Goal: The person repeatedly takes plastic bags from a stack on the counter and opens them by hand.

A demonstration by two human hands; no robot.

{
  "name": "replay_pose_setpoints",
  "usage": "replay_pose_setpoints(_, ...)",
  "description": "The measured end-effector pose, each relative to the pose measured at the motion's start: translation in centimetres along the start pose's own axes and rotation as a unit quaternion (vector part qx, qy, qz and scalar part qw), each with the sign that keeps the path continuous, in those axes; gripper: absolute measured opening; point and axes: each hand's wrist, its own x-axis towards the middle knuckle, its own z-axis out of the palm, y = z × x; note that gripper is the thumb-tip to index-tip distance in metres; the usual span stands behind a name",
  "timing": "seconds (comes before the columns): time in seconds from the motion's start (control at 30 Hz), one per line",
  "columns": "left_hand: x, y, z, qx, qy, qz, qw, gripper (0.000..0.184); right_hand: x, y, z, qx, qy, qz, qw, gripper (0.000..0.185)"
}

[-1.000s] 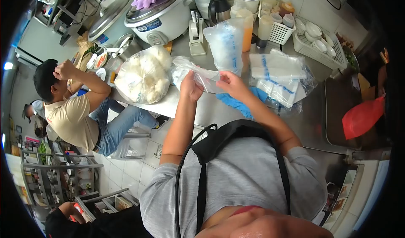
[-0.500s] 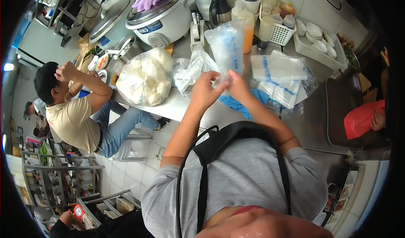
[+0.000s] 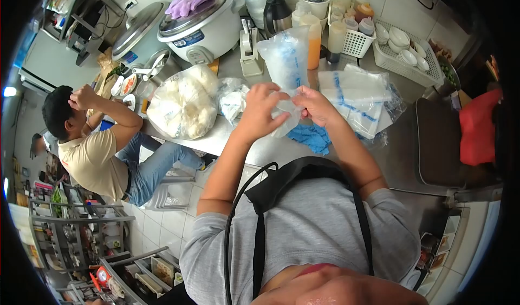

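Pinched in my right hand (image 3: 317, 106) is the edge of a thin clear plastic bag (image 3: 286, 122), which hangs between my hands. My left hand (image 3: 264, 110) is beside the bag with its fingers spread and curved. Behind my hands stands a tall frosted plastic bag (image 3: 287, 56) with blue print. To the left sits a bulging clear bag of round white pieces (image 3: 184, 102), with a crumpled white plastic bag (image 3: 233, 100) next to it. A stack of flat printed bags (image 3: 357, 96) and a blue cloth (image 3: 311, 137) lie to the right.
Rice cookers (image 3: 197, 26), a tape dispenser (image 3: 251, 53), a flask (image 3: 277, 14) and sauce bottles (image 3: 313, 40) line the back. A basket of white bowls (image 3: 406, 53) is at the right. A person in a beige shirt (image 3: 95, 161) sits at the left.
The crumpled white plastic was let go on the table. The clear bag now hangs lower from my right hand, and my left fingers have spread. The red item at the right has moved.
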Motion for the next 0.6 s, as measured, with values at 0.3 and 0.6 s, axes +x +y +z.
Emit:
replay_pose_setpoints(0.3, 0.1, -2.5, -0.7, -0.200, -0.151, -0.017, 0.968, 0.013, -0.1, -2.9, -4.8, 0.046, 0.053, -0.022, 0.997, 0.027)
replay_pose_setpoints(0.6, 2.1, 0.4, 1.9, 0.007, -0.100, 0.039, 0.994, 0.020, -1.5, -4.4, -1.6, 0.076, -0.089, -0.005, 0.993, 0.035)
